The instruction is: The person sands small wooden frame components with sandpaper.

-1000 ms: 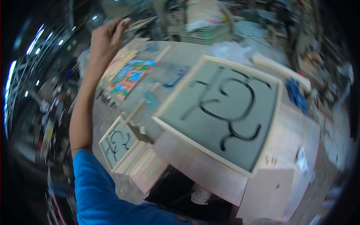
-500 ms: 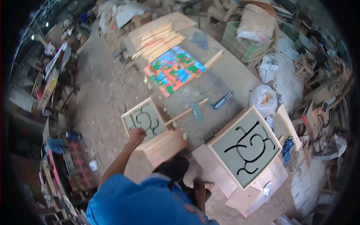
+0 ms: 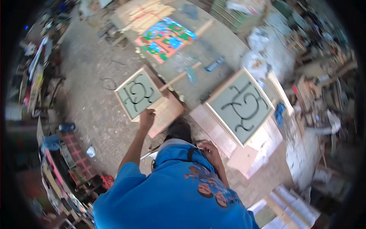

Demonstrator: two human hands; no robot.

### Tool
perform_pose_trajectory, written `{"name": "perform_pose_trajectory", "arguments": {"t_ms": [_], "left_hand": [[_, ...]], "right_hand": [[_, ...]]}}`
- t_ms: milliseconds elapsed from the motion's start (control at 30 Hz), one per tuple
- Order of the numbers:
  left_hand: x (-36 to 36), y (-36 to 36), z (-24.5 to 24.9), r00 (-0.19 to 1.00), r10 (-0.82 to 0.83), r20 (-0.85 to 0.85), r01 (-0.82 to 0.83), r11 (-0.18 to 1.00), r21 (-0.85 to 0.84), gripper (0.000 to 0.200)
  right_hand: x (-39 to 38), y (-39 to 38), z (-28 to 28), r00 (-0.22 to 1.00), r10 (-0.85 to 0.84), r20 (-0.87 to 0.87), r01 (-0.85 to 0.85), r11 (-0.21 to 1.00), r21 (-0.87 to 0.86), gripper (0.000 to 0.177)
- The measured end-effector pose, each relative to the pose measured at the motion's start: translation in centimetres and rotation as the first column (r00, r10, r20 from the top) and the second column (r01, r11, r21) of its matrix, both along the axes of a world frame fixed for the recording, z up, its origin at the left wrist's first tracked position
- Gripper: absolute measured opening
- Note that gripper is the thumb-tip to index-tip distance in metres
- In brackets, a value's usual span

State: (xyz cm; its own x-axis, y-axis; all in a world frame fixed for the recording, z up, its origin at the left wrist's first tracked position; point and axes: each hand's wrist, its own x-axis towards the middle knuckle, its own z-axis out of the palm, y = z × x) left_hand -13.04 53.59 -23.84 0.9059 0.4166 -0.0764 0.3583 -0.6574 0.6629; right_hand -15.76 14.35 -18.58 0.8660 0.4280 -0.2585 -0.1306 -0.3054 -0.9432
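Note:
A small wood-framed grey board (image 3: 129, 91) with black curved strokes rests on a pinkish wooden box (image 3: 167, 114) to the left. My left hand (image 3: 146, 117) is at the board's lower right edge, fingers pinched together; what they hold, if anything, is too small to make out. Close to my waist, by the hem of the blue shirt, my right hand (image 3: 209, 150) has its fingers curled in, their contents hidden. On the right, a larger framed board (image 3: 228, 110) bears similar black strokes and lies on a pinkish panel (image 3: 272, 143).
Ahead stands a grey table (image 3: 225, 42) with a colourful picture (image 3: 166, 39), wood strips (image 3: 148, 17), a blue tool (image 3: 215, 64) and a greenish piece (image 3: 191, 75). Bags and scrap wood crowd the right side. Shelved clutter lines the left, past the dusty floor (image 3: 84, 72).
My left hand has drawn back from the small board's face to its lower right edge. My right hand shows more fully at my waist. The whole view has shifted, so the table sits higher.

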Motion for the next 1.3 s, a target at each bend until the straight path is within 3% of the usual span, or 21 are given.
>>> {"name": "perform_pose_trajectory", "arguments": {"t_ms": [67, 167, 233, 267, 333, 400, 500, 600, 733, 867, 900, 967, 1000, 1033, 1067, 1100, 1133, 1167, 1200, 1233, 1300], "left_hand": [[0.7, -1.8, 2.2, 0.992, 0.114, -0.061, -0.124, 0.975, -0.187, 0.018], [1.7, -3.1, 3.2, 0.98, 0.136, -0.145, -0.17, 0.951, -0.259, 0.018], [2.6, -2.3, -1.3, 0.995, 0.001, 0.096, -0.019, 0.983, 0.181, 0.019], [4.0, -2.3, -0.3, 0.996, 0.051, 0.073, -0.061, 0.988, 0.142, 0.02], [7.4, -2.3, 2.8, 0.993, 0.108, 0.041, -0.11, 0.993, 0.05, 0.021], [11.5, -0.4, 3.4, 0.985, 0.105, 0.136, -0.104, 0.994, -0.015, 0.019], [18.2, 3.7, 2.0, 0.931, 0.076, 0.356, -0.085, 0.996, 0.009, 0.019], [24.5, 7.1, 0.5, 0.946, 0.08, 0.314, -0.083, 0.997, -0.004, 0.019], [30.4, 8.5, 1.5, 0.921, 0.015, 0.39, -0.02, 1.0, 0.008, 0.018], [34.6, 10.0, 2.0, 0.945, 0.123, 0.303, -0.12, 0.992, -0.029, 0.021], [35.5, 10.5, 1.6, 0.951, 0.135, 0.28, -0.123, 0.991, -0.059, 0.022], [36.9, 12.3, 0.3, 0.934, 0.084, 0.348, -0.129, 0.986, 0.108, 0.03], [38.1, 14.5, -4.0, 0.943, 0.111, 0.313, -0.188, 0.956, 0.226, 0.036], [37.9, 14.9, -2.9, 0.973, 0.129, 0.191, -0.172, 0.959, 0.225, 0.039], [39.0, 18.2, -8.2, 0.921, 0.041, 0.387, -0.074, 0.995, 0.07, 0.031], [38.9, 16.7, -4.3, 0.806, 0.028, 0.592, 0.047, 0.993, -0.111, 0.018], [40.0, 17.6, -3.8, 0.722, 0.065, 0.689, 0.036, 0.991, -0.131, 0.013], [39.9, 18.6, -1.2, 0.796, -0.09, 0.599, 0.03, 0.993, 0.11, 0.016], [41.0, 21.1, -3.2, 0.862, -0.012, 0.508, -0.024, 0.998, 0.064, 0.02], [42.4, 23.4, -3.6, 0.882, -0.068, 0.466, -0.08, 0.953, 0.292, 0.026], [45.4, 24.9, -0.3, 0.918, 0.002, 0.396, -0.139, 0.938, 0.318, 0.033]], "right_hand": [[-0.5, -1.8, 0.2, 0.998, -0.019, 0.053, 0.019, 1.0, 0.003, 0.028], [-0.8, -3.3, 1.0, 0.997, -0.078, 0.016, 0.078, 0.997, -0.02, 0.026], [-1.1, -3.6, 0.1, 0.975, -0.167, 0.147, 0.18, 0.98, -0.084, 0.022], [-0.7, -3.0, 0.2, 0.957, -0.216, 0.192, 0.243, 0.961, -0.131, 0.02], [0.7, -1.1, 4.9, 0.897, -0.397, -0.192, 0.344, 0.903, -0.259, 0.02], [0.8, -0.7, 3.9, 0.915, -0.401, -0.045, 0.375, 0.888, -0.267, 0.017], [1.3, 0.0, 4.8, 0.859, -0.492, -0.142, 0.416, 0.832, -0.367, 0.022], [1.3, 0.2, 4.4, 0.808, -0.584, -0.08, 0.48, 0.731, -0.485, 0.036], [-0.3, -0.5, 3.1, 0.801, -0.598, -0.022, 0.51, 0.702, -0.496, 0.037], [-4.4, -0.8, -0.5, 0.703, -0.705, -0.091, 0.558, 0.627, -0.543, 0.036], [-6.1, -0.6, -1.5, 0.713, -0.701, 0.025, 0.605, 0.597, -0.526, 0.036], [-8.0, 0.0, -3.4, 0.69, -0.711, 0.134, 0.66, 0.544, -0.518, 0.035], [-9.2, 0.0, -3.5, 0.72, -0.682, 0.127, 0.624, 0.556, -0.549, 0.035], [-11.7, -0.5, -3.5, 0.732, -0.671, 0.121, 0.596, 0.544, -0.591, 0.034], [-14.4, -1.8, -5.6, 0.775, -0.603, 0.189, 0.553, 0.503, -0.664, 0.035], [-16.8, -2.8, -7.0, 0.815, -0.526, 0.244, 0.511, 0.45, -0.732, 0.035], [-17.5, -2.1, -5.3, 0.729, -0.681, 0.068, 0.468, 0.423, -0.776, 0.036], [-15.9, -1.3, -3.1, 0.6, -0.794, -0.099, 0.433, 0.425, -0.795, 0.036], [-16.0, -0.8, -1.9, 0.546, -0.834, -0.074, 0.458, 0.372, -0.807, 0.036], [-15.9, -0.2, -1.1, 0.433, -0.896, -0.099, 0.421, 0.298, -0.856, 0.04], [-17.0, 0.7, -1.0, 0.298, -0.948, -0.111, 0.383, 0.225, -0.896, 0.044]]}}
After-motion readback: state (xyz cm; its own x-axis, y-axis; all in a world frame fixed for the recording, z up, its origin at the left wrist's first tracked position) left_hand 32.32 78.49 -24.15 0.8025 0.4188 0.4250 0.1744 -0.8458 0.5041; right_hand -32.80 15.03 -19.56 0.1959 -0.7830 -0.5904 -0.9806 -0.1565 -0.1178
